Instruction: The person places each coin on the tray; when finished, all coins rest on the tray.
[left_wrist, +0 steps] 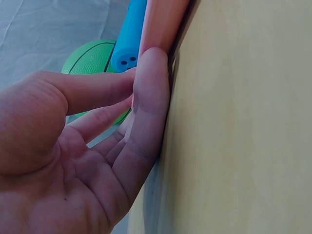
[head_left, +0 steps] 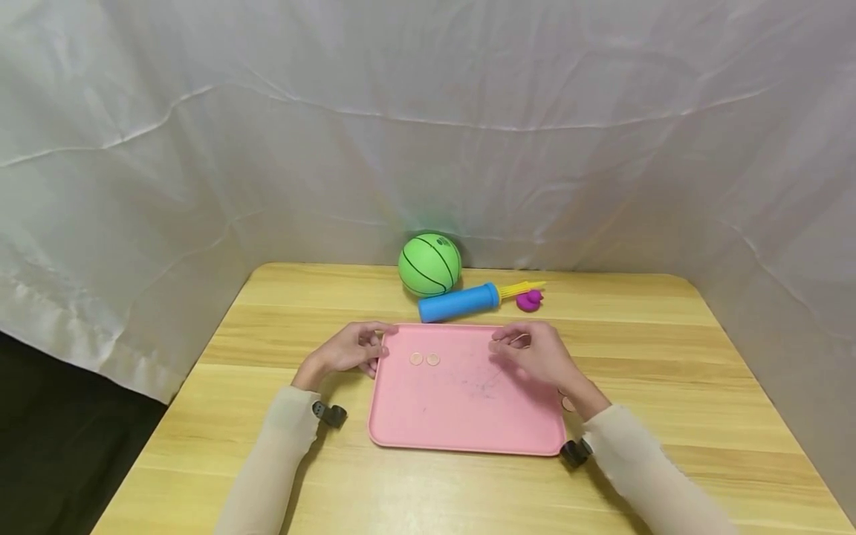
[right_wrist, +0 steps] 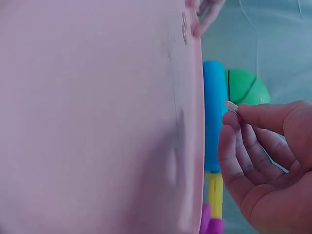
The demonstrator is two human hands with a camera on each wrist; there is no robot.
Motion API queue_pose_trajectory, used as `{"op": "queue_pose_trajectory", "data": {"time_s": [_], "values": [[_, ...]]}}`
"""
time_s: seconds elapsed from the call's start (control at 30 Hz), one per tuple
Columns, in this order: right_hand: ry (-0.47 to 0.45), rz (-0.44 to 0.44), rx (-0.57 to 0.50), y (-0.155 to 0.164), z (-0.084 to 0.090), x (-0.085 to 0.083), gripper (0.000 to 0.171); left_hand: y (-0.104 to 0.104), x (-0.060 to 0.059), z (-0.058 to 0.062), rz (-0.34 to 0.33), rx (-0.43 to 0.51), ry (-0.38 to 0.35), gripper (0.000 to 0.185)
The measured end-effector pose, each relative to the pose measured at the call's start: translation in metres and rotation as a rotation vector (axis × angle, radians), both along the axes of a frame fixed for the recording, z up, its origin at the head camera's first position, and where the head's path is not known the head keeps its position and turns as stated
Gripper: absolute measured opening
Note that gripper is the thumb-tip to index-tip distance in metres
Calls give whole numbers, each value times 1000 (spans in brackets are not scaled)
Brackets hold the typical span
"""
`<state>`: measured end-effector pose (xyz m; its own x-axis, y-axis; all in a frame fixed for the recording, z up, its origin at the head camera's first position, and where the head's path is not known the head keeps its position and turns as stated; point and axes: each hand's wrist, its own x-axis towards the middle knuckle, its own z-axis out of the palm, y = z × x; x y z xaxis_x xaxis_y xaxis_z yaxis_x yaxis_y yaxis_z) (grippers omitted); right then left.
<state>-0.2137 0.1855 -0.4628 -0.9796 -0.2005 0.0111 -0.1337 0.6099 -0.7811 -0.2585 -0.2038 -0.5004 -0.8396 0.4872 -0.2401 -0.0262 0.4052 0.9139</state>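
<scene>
Sleeved forearms enter from the near table [head_left: 267,475] edge, one on each side of the pink tray [head_left: 461,416]. Left hand [head_left: 351,348] rests at the tray's far-left corner, fingers [left_wrist: 151,97] straight against its rim. Two coins [head_left: 424,359] lie on the tray just right of that hand. Right hand [head_left: 535,355] hovers over the tray's far-right part, fingers pinching a coin [right_wrist: 231,106]. Beyond the tray: green ball [head_left: 430,264], blue pump [head_left: 458,302].

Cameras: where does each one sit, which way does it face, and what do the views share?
Head: above the table, looking forward and down at the tray, two coins, both hands and sleeves.
Left wrist: at the left hand, looking along its fingers touching the tray's edge.
Right wrist: at the right hand, looking across the tray; it pinches a coin.
Shared: ball and pump in all three.
</scene>
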Motion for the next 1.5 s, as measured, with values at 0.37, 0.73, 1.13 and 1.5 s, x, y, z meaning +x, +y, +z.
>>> {"op": "queue_pose_trajectory", "data": {"time_s": [0.37, 0.73, 1.13, 1.5], "values": [[-44, 42, -32, -34, -6, -5, 15, 1, 0, 1, 0, 0, 3, 51], [-54, 113, -25, -60, -14, -8, 13, 0, 3, 3, 1, 10, -5, 51], [-36, 140, -1, -69, -22, -14, 11, 1, 2, 6, 6, 36, -34, 52], [-56, 140, 52, -69, -26, -21, 9, 2, 2, 4, 13, 21, -35, 52]]}}
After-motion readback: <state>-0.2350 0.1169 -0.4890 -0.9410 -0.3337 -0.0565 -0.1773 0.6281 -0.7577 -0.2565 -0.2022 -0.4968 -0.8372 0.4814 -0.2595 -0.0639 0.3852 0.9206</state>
